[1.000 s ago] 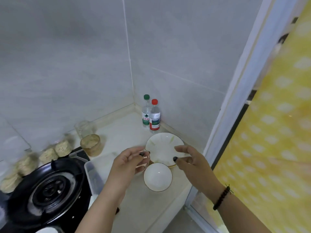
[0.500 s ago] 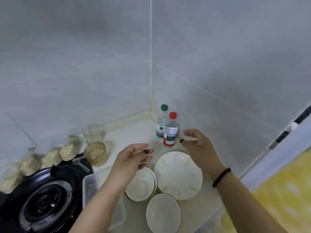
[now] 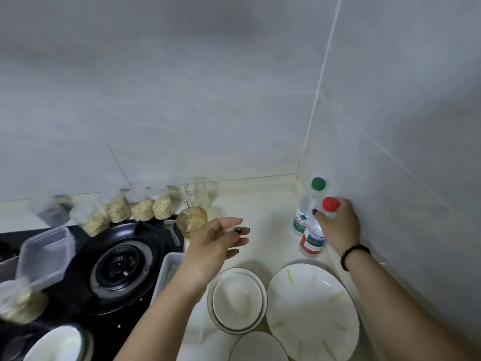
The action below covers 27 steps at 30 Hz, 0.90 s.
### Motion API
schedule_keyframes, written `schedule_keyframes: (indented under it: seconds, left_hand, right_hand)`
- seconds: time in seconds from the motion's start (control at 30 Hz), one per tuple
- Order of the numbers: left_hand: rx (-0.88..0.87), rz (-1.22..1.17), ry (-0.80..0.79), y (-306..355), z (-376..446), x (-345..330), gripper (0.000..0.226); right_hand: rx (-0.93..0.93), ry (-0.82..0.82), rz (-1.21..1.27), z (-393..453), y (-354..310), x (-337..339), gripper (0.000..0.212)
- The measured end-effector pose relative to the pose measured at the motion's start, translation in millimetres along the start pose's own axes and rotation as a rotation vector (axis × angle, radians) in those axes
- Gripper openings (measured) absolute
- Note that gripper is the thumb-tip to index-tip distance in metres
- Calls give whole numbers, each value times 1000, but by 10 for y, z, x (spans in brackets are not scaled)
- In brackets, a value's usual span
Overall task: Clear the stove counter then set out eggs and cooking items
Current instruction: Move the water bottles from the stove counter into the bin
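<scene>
Right grip (image 3: 337,225) around red-capped bottle (image 3: 313,238)

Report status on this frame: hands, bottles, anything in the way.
Right hand grips red-capped bottle near its neck, bottle upright on counter. Left hand open, holding nothing. Green-capped bottle stands close behind. Plate and stacked bowls crowd the near counter.

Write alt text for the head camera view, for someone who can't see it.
A person's right hand grips the red-capped bottle beside a green-capped bottle in a tiled counter corner, while the left hand hovers open. Nearer lie stacked white bowls and a white plate; a black gas burner sits to the left.
</scene>
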<state>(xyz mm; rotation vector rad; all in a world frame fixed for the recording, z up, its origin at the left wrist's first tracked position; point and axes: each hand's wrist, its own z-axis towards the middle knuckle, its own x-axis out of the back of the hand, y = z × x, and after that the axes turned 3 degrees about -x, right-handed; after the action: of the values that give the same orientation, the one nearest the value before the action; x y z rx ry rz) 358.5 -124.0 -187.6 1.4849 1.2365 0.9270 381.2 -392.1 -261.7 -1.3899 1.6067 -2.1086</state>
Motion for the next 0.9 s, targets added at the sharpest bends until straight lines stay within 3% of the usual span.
schedule_keyframes:
  seconds: [0.37,0.63,0.77,0.9]
  left_hand:
    - [-12,22,49,-63,-153,171,22]
    - [-39,34,-24,-78,-95,180,24]
    - [-64,38,-77,-120,-47,88,25]
    - [-255,108,-75,-173,-43,2,19]
  right_hand:
    - [67,6,89,-106,105,-78,18]
    - [212,-141,225,-566,-434,107,8]
    - [305,-306,286,-769,-788,236,5]
    - [359,-443,331,-1012,-1104,354,12]
